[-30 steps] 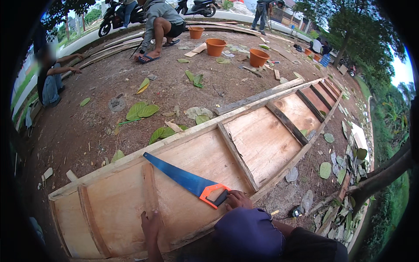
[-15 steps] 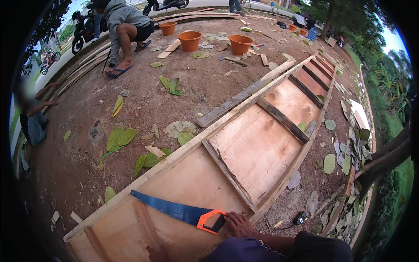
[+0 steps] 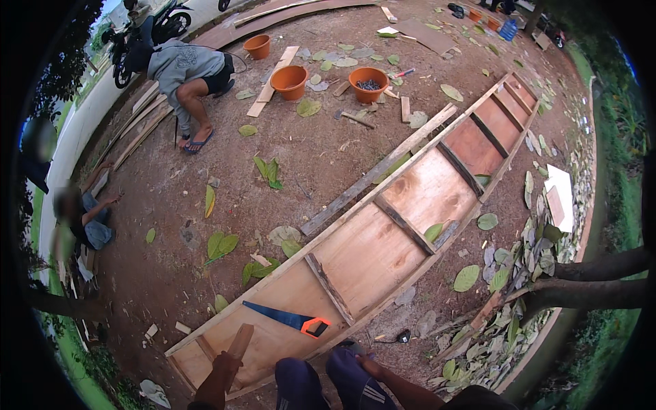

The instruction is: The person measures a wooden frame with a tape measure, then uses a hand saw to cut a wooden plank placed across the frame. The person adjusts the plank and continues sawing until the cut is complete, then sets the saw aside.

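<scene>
My left hand (image 3: 225,363) grips the lower end of a short brown wooden slat (image 3: 240,341), above the near end of a long plywood panel framed with timber (image 3: 355,236). My right hand (image 3: 371,367) lies against my right trouser leg by the knee. It looks open, with some fingers out of sight and no tool showing in it. A handsaw (image 3: 287,317) with a blue blade and an orange and black handle lies on the panel between two cross slats, apart from both hands.
Beside the panel's left edge lies a loose timber (image 3: 376,171). Orange buckets (image 3: 289,83) and a hammer (image 3: 357,119) sit farther off. A tape measure (image 3: 403,336) lies to the right on the dirt. One person crouches at the far left, another sits nearer; tree branches (image 3: 588,294) reach in from the right.
My right hand has left the saw's handle and moved to my leg; the saw stays on the panel. My left hand now shows clearly, gripping the slat. The view has shifted back.
</scene>
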A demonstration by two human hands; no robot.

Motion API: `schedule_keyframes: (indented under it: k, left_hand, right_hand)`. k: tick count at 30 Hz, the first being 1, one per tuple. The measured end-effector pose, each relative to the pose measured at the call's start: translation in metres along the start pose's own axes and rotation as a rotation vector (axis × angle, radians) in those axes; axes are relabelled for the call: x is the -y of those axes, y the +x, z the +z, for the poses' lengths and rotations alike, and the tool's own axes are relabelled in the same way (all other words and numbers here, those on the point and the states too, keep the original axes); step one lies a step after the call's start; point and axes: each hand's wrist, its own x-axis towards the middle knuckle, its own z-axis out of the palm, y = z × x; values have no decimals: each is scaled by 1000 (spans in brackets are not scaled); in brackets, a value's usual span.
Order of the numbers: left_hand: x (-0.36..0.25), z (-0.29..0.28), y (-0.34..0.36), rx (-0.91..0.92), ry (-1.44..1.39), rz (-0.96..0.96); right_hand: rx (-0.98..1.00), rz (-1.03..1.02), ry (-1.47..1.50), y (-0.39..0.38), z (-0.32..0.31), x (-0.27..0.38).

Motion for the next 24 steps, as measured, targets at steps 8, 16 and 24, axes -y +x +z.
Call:
schedule_keyframes:
  k: [8, 16, 24]
  left_hand:
    - [-103, -120, -47, 183, -281, -7]
    - [-359, -290, -32, 311, -254, 215]
    - [-438, -433, -75, 611, -145, 138]
  right_hand:
    - [-138, 13, -299, -126, -23, 177]
    - [-113, 180, -453, -87, -108, 472]
    - [-222, 66, -380, 54, -341, 755]
